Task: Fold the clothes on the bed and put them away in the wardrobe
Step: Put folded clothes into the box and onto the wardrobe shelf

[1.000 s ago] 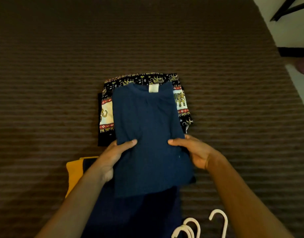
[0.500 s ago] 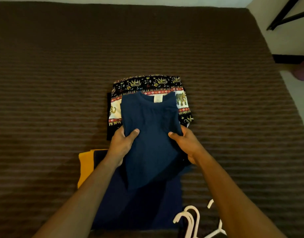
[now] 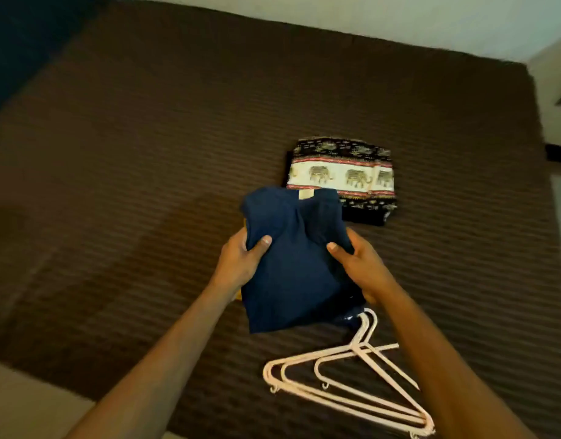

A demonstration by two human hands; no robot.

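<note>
Navy folded shirt (image 3: 291, 267), held above the brown bedspread (image 3: 146, 185) near its near edge.
Left hand (image 3: 241, 264) and right hand (image 3: 358, 264) each grip a side, thumbs on top, fingers curled beneath. Pale collar tag (image 3: 304, 194), no legible writing. Elephant-print garment (image 3: 342, 179) folded just beyond; pink hangers (image 3: 352, 381) nearer right.
</note>
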